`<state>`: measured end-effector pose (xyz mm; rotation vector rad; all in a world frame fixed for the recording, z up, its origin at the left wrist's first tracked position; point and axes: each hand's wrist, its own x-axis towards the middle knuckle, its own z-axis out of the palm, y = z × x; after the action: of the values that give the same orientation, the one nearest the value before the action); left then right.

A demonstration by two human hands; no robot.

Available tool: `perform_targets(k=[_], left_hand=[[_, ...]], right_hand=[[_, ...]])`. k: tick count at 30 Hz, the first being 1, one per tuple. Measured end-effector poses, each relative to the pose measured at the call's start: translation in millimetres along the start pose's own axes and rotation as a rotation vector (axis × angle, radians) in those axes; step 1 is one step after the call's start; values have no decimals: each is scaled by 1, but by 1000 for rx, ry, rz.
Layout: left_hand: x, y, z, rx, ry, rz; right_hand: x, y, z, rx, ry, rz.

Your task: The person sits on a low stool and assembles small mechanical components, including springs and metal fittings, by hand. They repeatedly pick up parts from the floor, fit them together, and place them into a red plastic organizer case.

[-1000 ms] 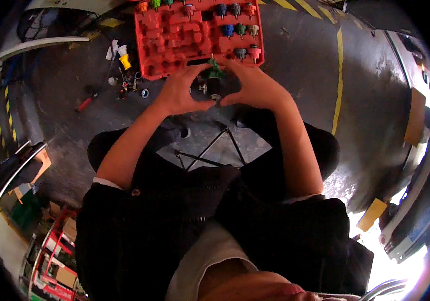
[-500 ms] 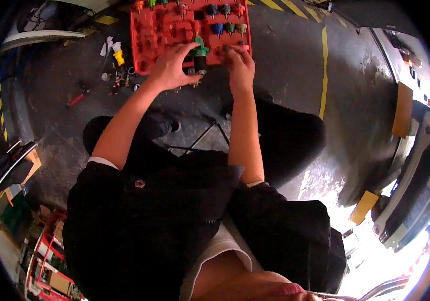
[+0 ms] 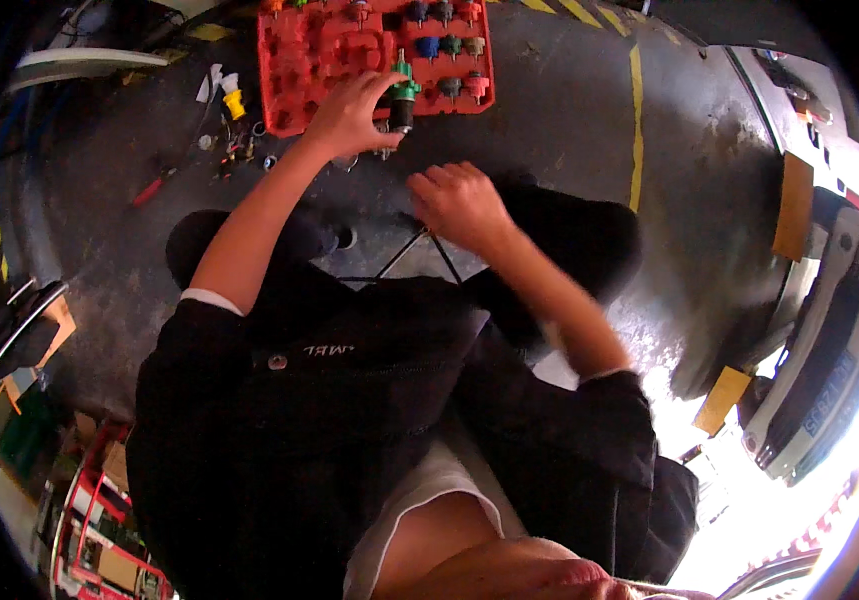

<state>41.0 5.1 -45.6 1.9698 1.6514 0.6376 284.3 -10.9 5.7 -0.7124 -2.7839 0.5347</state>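
In front of me on the dark floor lies a red moulded tool case (image 3: 279, 95), with coloured adapter caps in its right part: blue (image 3: 428, 46), dark green (image 3: 451, 45) and others. At the case's near edge my left hand (image 3: 347, 118) is closed on a green-and-black cylindrical fitting (image 3: 403, 105), thumb below and fingers above, its narrow green tip pointing away from me. Nearer my body, above my legs and apart from the case, my right hand (image 3: 461, 205) has its fingers curled in. Whatever those fingers may hold is hidden.
Left of the case lie a yellow-and-white piece (image 3: 234, 102), loose small parts (image 3: 241, 150) and a red-handled tool (image 3: 149, 192). A vehicle bumper (image 3: 814, 350) and cardboard pieces (image 3: 795, 205) are at right. A red rack (image 3: 74, 510) stands lower left.
My right hand has come away from the case's near right part, drawing back toward my body. Dark and pink caps there now show. My left hand still holds the fitting in nearly the same spot.
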Motion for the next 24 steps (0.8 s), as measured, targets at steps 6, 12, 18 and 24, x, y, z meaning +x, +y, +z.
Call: perform_targets(k=[6, 12, 18, 24], left_hand=[[12, -45, 35, 25, -65, -140], [45, -98, 86, 179, -132, -326], [73, -148, 136, 241, -63, -398], [106, -186, 173, 228, 35, -298]], right_hand=[[39, 49, -10, -80, -448, -94], [68, 72, -15, 156, -551, 223], [67, 76, -1, 141, -744, 215], [66, 87, 17, 138, -769, 269]])
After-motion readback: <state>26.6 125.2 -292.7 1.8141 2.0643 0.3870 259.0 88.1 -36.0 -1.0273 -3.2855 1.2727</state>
